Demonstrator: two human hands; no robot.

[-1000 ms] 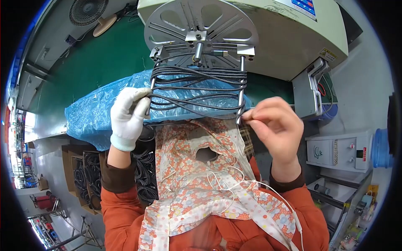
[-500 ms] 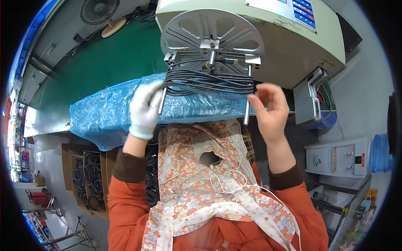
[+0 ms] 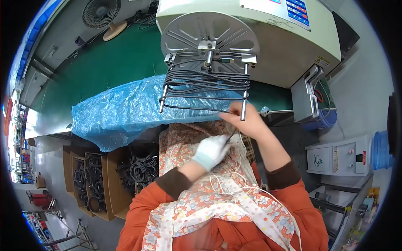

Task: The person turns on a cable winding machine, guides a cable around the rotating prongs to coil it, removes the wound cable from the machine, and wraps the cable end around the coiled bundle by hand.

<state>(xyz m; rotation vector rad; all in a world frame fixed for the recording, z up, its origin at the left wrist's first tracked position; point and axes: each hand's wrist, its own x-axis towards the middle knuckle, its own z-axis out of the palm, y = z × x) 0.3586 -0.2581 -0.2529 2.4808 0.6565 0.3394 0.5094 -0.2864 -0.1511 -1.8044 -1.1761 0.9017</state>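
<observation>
A dark braided cable [image 3: 205,79] is wound in several turns around the two metal rods in front of a round metal disc [image 3: 184,31]. Its lowest turn runs to my bare right hand [image 3: 245,119], whose fingers pinch the cable beside the lower end of the right rod [image 3: 244,98]. Lower down, over the flowered apron [image 3: 180,146], my gloved left hand [image 3: 212,151] is closed on a dark stretch of the cable, somewhat blurred. A connector [image 3: 226,60] on one cable end lies near the disc's hub.
Blue plastic film [image 3: 113,113] drapes over the front of the green table [image 3: 104,62]. Behind the disc stands a pale machine [image 3: 276,42]. Cardboard boxes [image 3: 111,184] with coiled cables are at lower left. A fan [image 3: 100,14] stands at the back left, a white dispenser [image 3: 335,157] at right.
My left hand has left the left rod and come down over the apron. My right hand has moved down and inward to the cable. The lower turns now hang more loosely spread along the rods.
</observation>
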